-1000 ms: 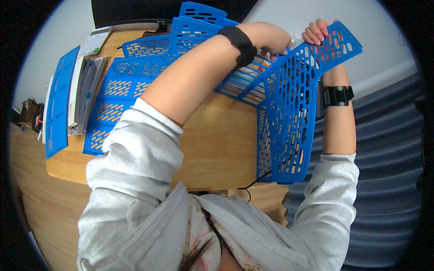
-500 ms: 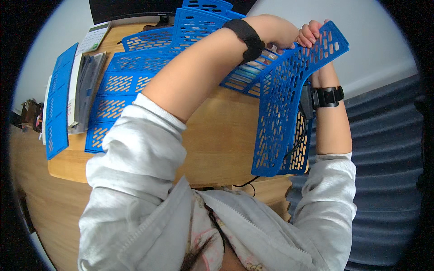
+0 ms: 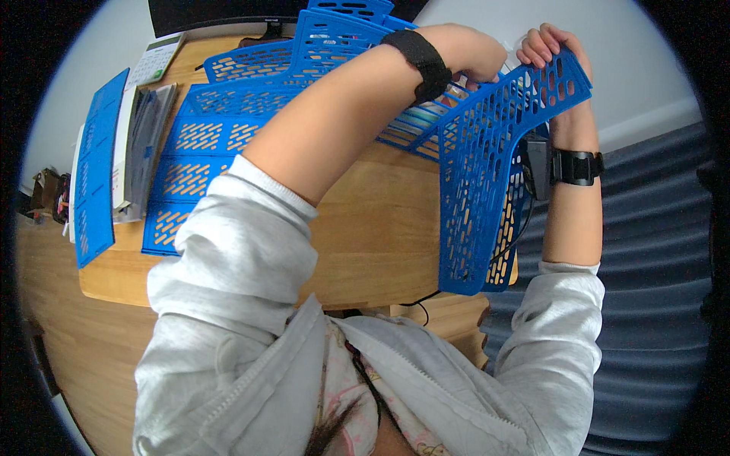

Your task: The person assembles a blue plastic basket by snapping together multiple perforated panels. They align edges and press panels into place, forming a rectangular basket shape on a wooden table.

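Several blue perforated plastic panels of a file rack stand and lie on the desk. One tall, bent side panel (image 3: 475, 175) stands upright at the right, its upper end widening toward the wall. Over that upper edge the fingers of my right hand (image 3: 553, 47) are curled. My left hand (image 3: 475, 55) reaches across to the far right, fingers bent down at the corner where slatted blue pieces (image 3: 422, 121) meet the tall panel; its fingertips are partly hidden. Black straps circle both wrists, and a small black device sits by the right one.
Flat blue panels (image 3: 186, 180) lie on the left of the wooden desk (image 3: 372, 228). Beside them stand documents (image 3: 144, 144) behind another blue panel (image 3: 103, 175). A calculator (image 3: 156, 59) and a monitor (image 3: 220, 17) are at the back. A dark blue curtain (image 3: 646, 289) hangs at right.
My right hand has shifted right and slightly up along the tall panel's upper edge. The panel has swung a little to the right, while my left hand stays almost in place.
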{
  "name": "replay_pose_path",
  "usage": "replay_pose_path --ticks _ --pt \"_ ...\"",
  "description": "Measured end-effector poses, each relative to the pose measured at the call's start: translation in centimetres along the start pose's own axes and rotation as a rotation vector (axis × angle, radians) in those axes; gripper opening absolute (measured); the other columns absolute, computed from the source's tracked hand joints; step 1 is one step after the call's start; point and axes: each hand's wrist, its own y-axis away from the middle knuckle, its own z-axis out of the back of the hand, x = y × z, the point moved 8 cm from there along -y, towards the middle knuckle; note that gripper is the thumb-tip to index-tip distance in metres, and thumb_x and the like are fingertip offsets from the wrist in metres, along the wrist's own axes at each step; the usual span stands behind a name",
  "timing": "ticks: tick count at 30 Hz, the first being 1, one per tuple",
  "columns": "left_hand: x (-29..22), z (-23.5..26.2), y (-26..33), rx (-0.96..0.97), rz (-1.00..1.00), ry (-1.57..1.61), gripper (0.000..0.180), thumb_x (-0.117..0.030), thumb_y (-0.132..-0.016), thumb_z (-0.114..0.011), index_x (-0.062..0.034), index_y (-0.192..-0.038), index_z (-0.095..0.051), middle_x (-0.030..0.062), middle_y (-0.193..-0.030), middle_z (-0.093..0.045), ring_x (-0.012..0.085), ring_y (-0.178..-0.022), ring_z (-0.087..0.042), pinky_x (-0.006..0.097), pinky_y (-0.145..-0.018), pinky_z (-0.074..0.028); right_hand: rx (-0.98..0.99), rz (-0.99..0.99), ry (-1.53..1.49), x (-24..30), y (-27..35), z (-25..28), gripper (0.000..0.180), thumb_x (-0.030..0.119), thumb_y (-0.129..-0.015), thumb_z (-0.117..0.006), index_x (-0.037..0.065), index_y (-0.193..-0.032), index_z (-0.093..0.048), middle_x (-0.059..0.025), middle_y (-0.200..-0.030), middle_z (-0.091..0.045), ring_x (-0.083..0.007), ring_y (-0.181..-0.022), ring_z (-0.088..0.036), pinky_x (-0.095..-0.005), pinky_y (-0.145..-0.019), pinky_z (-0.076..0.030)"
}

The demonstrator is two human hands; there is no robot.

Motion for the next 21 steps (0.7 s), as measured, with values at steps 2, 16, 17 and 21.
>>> replay_pose_path --ticks 2,16,17,21 --pt "0.0 -0.2 0.0 0.011 0.011 0.04 0.032 -0.027 -0.088 -0.051 -0.0017 -0.077 -0.067 0.0105 -0.073 -0.062 0.0257 -0.066 -0.057 0.038 -0.061 -0.045 0.034 0.013 -0.019 -0.1 0.1 0.2 0.031 0.021 -0.091 -0.036 0.012 -0.061 -0.038 0.0002 -0.057 -0.037 -0.012 -0.056 -0.037 -0.025 -0.063 -0.035" --pt "0.3 -0.1 0.8 -0.016 0.073 0.182 0.032 -0.027 -0.088 -0.052 -0.0004 -0.073 -0.062 0.0089 -0.069 -0.06 0.021 -0.059 -0.053 0.035 -0.053 -0.045 -0.019 0.049 0.002 -0.9 0.8 0.2 0.03 0.022 -0.089 -0.034 0.013 -0.06 -0.037 0.0011 -0.057 -0.037 -0.011 -0.055 -0.037 -0.0248 -0.064 -0.034" --pt "0.5 -0.2 0.9 -0.007 0.099 0.212 0.032 -0.027 -0.088 -0.052 0.0001 -0.073 -0.061 0.0093 -0.07 -0.06 0.0211 -0.06 -0.053 0.036 -0.052 -0.046 -0.024 0.04 -0.005 -1.0 0.8 0.2 0.03 0.022 -0.089 -0.034 0.013 -0.06 -0.037 0.0012 -0.057 -0.038 -0.0109 -0.055 -0.037 -0.0247 -0.064 -0.034" --pt "0.6 -0.3 1.4 0.025 0.141 0.296 0.031 -0.026 -0.088 -0.052 0.0012 -0.077 -0.061 0.0107 -0.075 -0.059 0.0225 -0.063 -0.054 0.041 -0.051 -0.049 -0.014 -0.004 0.013 -1.3 0.4 0.0 0.031 0.023 -0.088 -0.034 0.014 -0.059 -0.037 0.0013 -0.055 -0.038 -0.0108 -0.053 -0.037 -0.0241 -0.061 -0.034"
